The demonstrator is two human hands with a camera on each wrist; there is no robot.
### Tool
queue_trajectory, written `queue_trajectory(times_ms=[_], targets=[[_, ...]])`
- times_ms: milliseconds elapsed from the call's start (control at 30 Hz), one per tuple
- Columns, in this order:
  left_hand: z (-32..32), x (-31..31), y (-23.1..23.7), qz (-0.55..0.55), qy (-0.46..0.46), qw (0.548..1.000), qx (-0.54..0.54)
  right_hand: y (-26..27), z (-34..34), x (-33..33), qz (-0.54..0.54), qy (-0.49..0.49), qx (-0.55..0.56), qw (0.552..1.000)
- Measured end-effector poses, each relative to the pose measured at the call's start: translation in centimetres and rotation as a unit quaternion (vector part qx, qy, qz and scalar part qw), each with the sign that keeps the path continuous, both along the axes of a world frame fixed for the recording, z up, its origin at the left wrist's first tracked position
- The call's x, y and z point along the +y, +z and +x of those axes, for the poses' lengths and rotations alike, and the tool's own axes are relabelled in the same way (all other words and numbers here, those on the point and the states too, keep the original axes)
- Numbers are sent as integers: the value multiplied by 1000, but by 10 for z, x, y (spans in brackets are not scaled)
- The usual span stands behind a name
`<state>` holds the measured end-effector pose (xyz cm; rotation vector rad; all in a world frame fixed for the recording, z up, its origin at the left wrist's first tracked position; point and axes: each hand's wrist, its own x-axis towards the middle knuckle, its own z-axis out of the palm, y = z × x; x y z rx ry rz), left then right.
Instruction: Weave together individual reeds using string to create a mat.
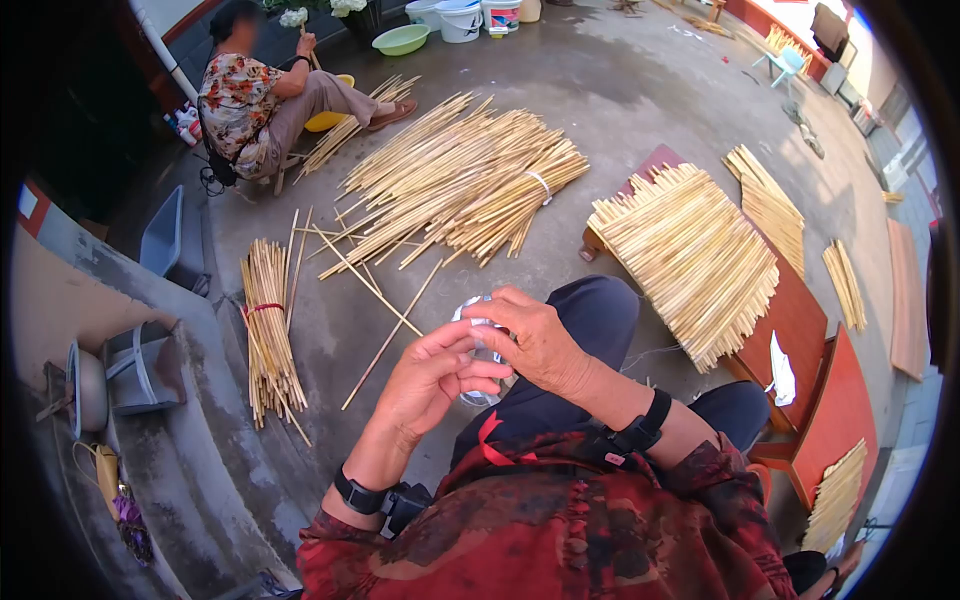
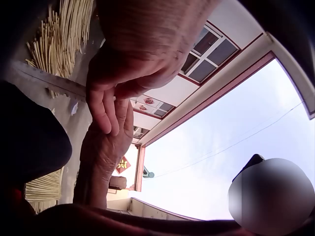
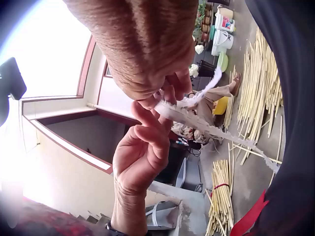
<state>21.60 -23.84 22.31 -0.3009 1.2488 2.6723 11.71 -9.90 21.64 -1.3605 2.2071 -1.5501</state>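
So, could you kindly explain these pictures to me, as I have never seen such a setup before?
There is no robot here: a person works with two bare hands, the left hand and the right hand. The wide picture comes from a camera on the head, looking down; the other two come from wrist cameras, one per arm.

On the ground lie a pile of pale stalks and a bundle tied with a red band. More stalks are spread on a reddish board.

The right hand pinches a ragged white strip. The left fingertips meet the right ones there, but whether they grip it too is hard to tell.
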Motion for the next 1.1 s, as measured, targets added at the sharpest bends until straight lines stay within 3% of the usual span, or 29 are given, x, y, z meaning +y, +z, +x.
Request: queue_trajectory(times_ms=[267,333,467,533,567,633,767,833,900,967,1100], targets=[[-3,-1,-7,101,-62,992,45,-19,-11,10,-45,24,111,992],[-6,6,-5,153,-71,985,47,-13,-15,16,-32,19,250,968],[-10,14,-3,160,-86,982,40,-7,-29,27,-9,36,327,944],[-19,12,-2,22,-125,992,-12,-7,-33,33,-13,53,341,939],[-21,13,-1,24,-144,989,-10,-8,-33,36,-4,37,343,939],[-20,17,-1,-58,-78,995,10,-10,-34,37,-23,36,356,933],[-26,22,3,-78,-138,986,42,-22,-21,43,-48,-26,348,936],[-26,31,-9,-110,-68,991,27,-30,-12,47,-31,-80,359,929],[-30,39,-18,-139,-59,988,22,-33,-7,55,-21,-109,342,933],[-35,45,-24,-196,-8,980,24,-29,-3,65,59,-134,352,924],[-58,66,-19,-208,-18,977,52,-16,2,90,116,-187,304,927]])
